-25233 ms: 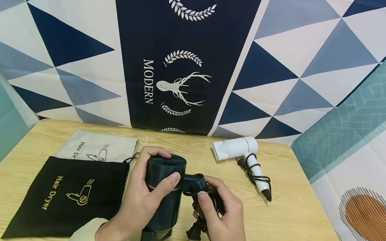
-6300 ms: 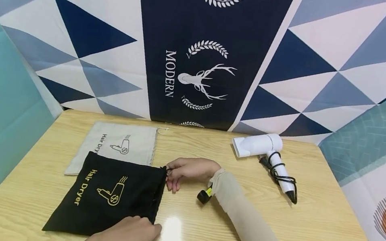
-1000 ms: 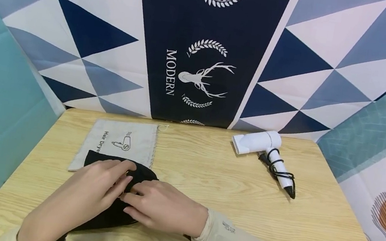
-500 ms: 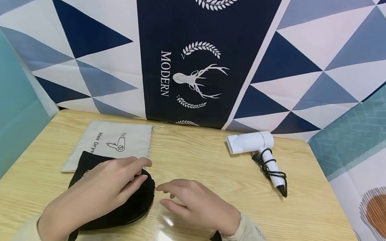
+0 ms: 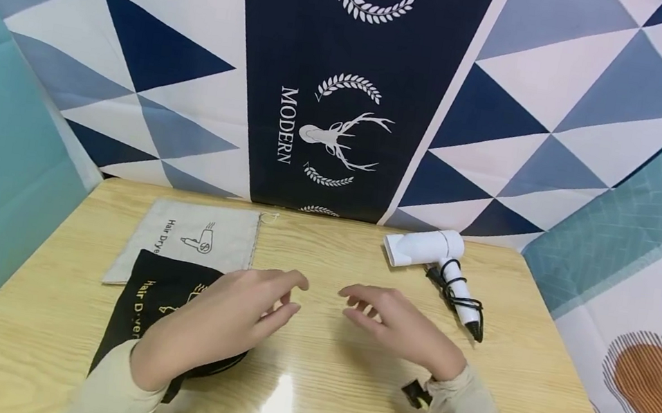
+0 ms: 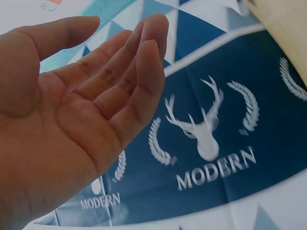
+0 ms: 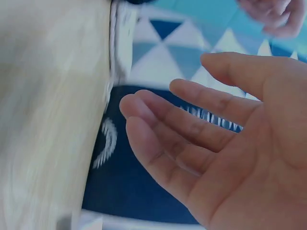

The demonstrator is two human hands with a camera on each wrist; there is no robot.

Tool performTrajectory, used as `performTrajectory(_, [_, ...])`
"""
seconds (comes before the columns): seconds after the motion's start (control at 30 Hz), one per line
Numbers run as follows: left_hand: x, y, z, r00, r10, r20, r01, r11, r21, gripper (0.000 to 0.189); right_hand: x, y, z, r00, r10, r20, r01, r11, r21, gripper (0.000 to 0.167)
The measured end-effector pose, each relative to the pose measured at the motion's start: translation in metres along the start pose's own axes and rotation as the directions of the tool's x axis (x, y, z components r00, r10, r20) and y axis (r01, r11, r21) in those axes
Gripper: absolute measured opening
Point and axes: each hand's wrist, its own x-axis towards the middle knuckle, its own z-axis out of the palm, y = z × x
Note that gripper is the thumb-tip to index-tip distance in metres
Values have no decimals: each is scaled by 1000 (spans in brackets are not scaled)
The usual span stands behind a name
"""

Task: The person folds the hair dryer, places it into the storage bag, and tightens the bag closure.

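Observation:
Both hands hover over the wooden table in the head view and hold nothing. My left hand (image 5: 222,314) is above the right part of a black drawstring pouch (image 5: 154,281) lettered "Hair Dryer", hiding much of it. The pouch's rounded, bulging right end shows below the hand; what is inside cannot be seen. My right hand (image 5: 400,324) is apart from it, farther right, over bare wood. In the left wrist view the left palm (image 6: 72,115) faces the camera with fingers loosely bent. The right hand (image 7: 225,153) looks equally relaxed in the right wrist view.
A light grey "Hair Dryer" pouch (image 5: 235,222) lies flat behind the black one, partly covered by it. At the back right is a white hair dryer (image 5: 426,247) with its black cord (image 5: 457,298) wound round the handle. A patterned cloth (image 5: 352,49) hangs behind the table (image 5: 325,248).
Both hands have lifted off the black pouch and moved right and up, the right one farther. Earlier they held a dark hair dryer, now out of sight, then worked at the pouch's mouth.

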Motion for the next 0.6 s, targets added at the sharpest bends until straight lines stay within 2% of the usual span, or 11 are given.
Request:
performTrajectory(0.17, [27, 15, 7, 998, 59, 27, -57, 996, -71, 21, -11, 34, -20, 990, 111, -88, -116, 992, -48, 28])
performTrajectory(0.3, [46, 22, 14, 996, 82, 44, -76, 991, -113, 20, -20, 54, -35, 979, 153, -134, -163, 985, -63, 26])
performTrajectory(0.5, [74, 25, 29, 993, 104, 48, -94, 981, -172, 21, -34, 71, -59, 951, 232, -205, -260, 958, -122, 22])
performTrajectory(0.6, [89, 22, 37, 994, 97, 39, -89, 981, -170, 18, -39, 77, -70, 931, 294, -218, -330, 932, -152, 28])
